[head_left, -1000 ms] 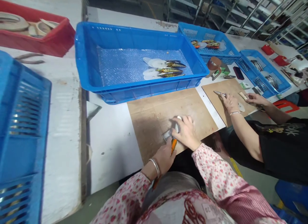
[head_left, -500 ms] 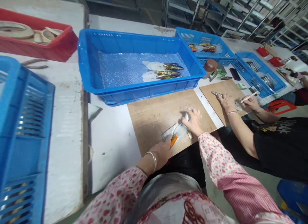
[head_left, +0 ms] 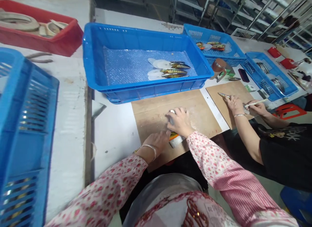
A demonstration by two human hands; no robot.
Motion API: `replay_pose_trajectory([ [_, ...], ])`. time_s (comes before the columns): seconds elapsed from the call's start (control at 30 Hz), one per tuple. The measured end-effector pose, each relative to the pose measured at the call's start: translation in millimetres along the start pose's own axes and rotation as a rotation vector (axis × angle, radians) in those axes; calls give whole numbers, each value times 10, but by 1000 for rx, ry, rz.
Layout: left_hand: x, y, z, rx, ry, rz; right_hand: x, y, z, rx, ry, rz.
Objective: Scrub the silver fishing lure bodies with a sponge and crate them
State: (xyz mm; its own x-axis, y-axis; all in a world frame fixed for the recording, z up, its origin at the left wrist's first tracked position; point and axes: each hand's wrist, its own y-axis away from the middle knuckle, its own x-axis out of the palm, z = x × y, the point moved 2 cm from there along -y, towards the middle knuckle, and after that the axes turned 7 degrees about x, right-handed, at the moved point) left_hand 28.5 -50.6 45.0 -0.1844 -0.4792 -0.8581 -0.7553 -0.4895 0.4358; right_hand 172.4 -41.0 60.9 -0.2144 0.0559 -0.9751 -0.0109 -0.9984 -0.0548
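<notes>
My left hand (head_left: 158, 143) is closed at the left end of an orange, black and yellow fishing lure (head_left: 173, 136), low over the cardboard sheet (head_left: 148, 113). Fingers cover much of the lure. Just above it, my right hand (head_left: 179, 122) is curled around a small greyish object with a white end (head_left: 172, 112); its kind is hard to make out. A pale flat block (head_left: 175, 141) lies on the cardboard beneath the lure. A bit of something yellow-patterned (head_left: 136, 150) shows beside my left wrist.
Beyond the cardboard stands a blue tray (head_left: 156, 90) with several lures on bubble wrap. A blue crate (head_left: 36, 123) and red bin (head_left: 70, 38) are at left, pliers (head_left: 39, 57) between. At right a co-worker's hands (head_left: 236, 105) work by a mug (head_left: 218, 67).
My right hand has moved left, closer to my left hand, with the small greyish object. The clear plate around the lure is now mostly hidden. The view has shifted slightly.
</notes>
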Motion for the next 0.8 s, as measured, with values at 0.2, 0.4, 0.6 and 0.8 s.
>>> replay_pose_trajectory([
  [0.2, 3, 14, 14, 14, 26, -30, -253, 149, -429, -31, 85, 67],
  [0.4, -87, -38, 31, 20, 44, -16, -244, 94, -14, -174, 259, 27],
  [0.6, -106, -16, 3, 27, 35, -39, -355, 107, -365, -62, 111, 19],
  [0.8, -95, -9, -28, -5, 79, -38, -19, 1, -195, 43, -48, -51],
])
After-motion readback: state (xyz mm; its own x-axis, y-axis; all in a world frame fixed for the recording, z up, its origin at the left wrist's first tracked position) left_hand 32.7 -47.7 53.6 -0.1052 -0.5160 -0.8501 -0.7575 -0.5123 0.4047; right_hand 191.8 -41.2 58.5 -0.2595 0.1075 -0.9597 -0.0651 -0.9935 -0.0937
